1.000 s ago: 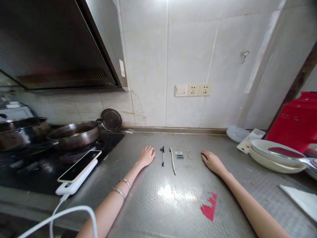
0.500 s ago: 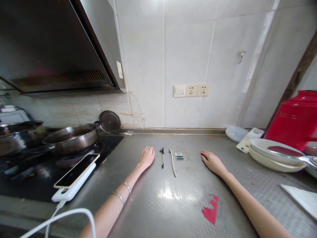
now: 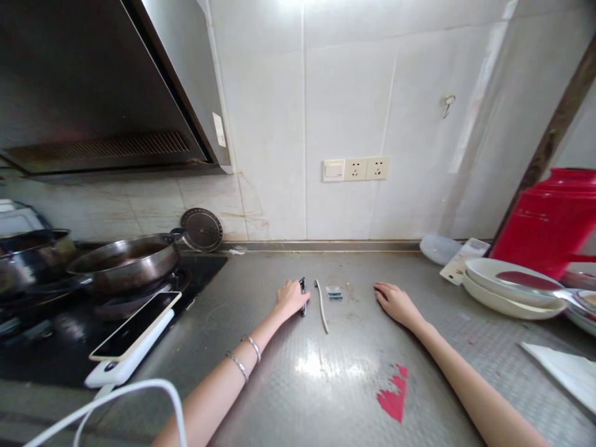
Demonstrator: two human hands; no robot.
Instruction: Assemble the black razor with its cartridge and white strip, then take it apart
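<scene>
My left hand (image 3: 291, 299), with two silver bangles on its forearm, is on a dark razor (image 3: 304, 308) that lies upright in view on the steel counter. Its thumb and fingers close round the handle; part of the razor is hidden. Just right of it lies a thin white stick (image 3: 322, 310) with a small dark head, like a toothbrush. Beyond that is a small clear pack with dark teal strips (image 3: 334, 295), perhaps razor blades. My right hand (image 3: 395, 302) rests palm down on the counter, fingers extended, holding nothing.
A phone on a white power bank (image 3: 135, 329) sits at the hob edge, its white cable (image 3: 153, 383) arching in front. Pans (image 3: 125, 261) stand on the hob. At right are stacked bowls (image 3: 512, 298), a red flask (image 3: 549, 223) and a white sheet (image 3: 563, 372). A torn red patch (image 3: 393, 400) marks the counter.
My left hand has moved right from bare counter onto the razor and closed round its handle. My right hand rests where it was. The view has shifted slightly.
</scene>
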